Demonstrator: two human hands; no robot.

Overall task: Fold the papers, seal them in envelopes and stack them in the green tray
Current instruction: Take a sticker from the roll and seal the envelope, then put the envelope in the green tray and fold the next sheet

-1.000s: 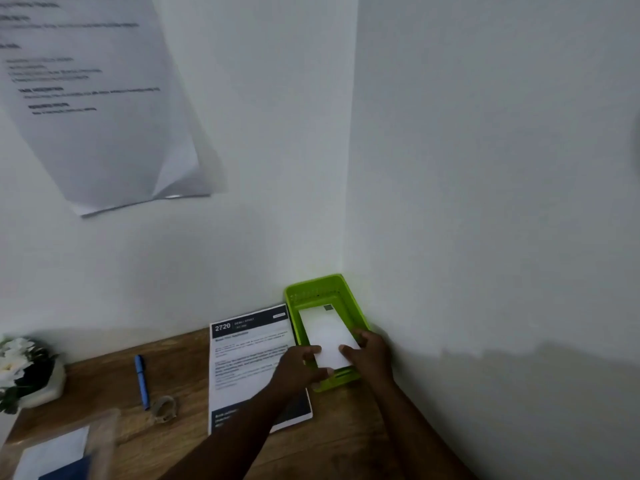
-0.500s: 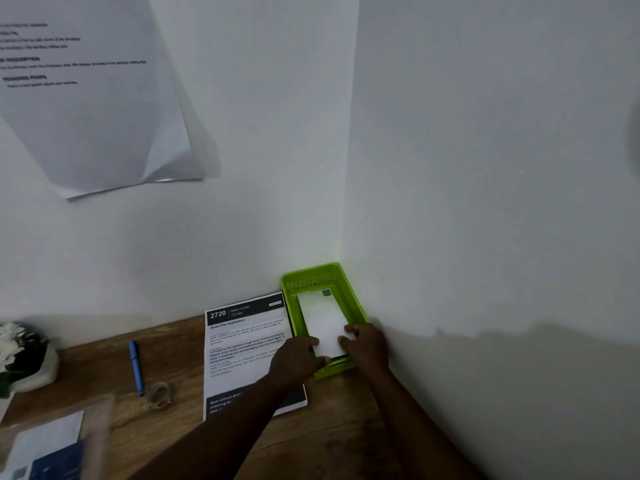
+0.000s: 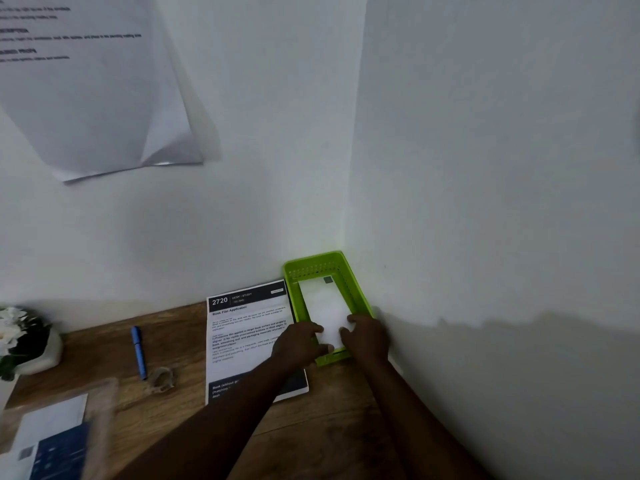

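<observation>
Printed sheet [image 3: 247, 336] beside green tray [image 3: 360, 296], blue pen [image 3: 138, 351] further left

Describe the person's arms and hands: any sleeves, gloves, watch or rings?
Both forearms are bare right down to the bottom of the frame, with no sleeve in view. The left hand and right hand wear no gloves; no watch, bracelet or ring is visible, though the view is soft.

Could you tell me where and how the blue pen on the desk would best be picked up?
Pinch the blue pen at mid-barrel, from above, fingers on its two long sides. It lies flat on the wooden desk, pointing away from the person, with bare wood along both sides; the small clear object sits near its close end only.
</observation>
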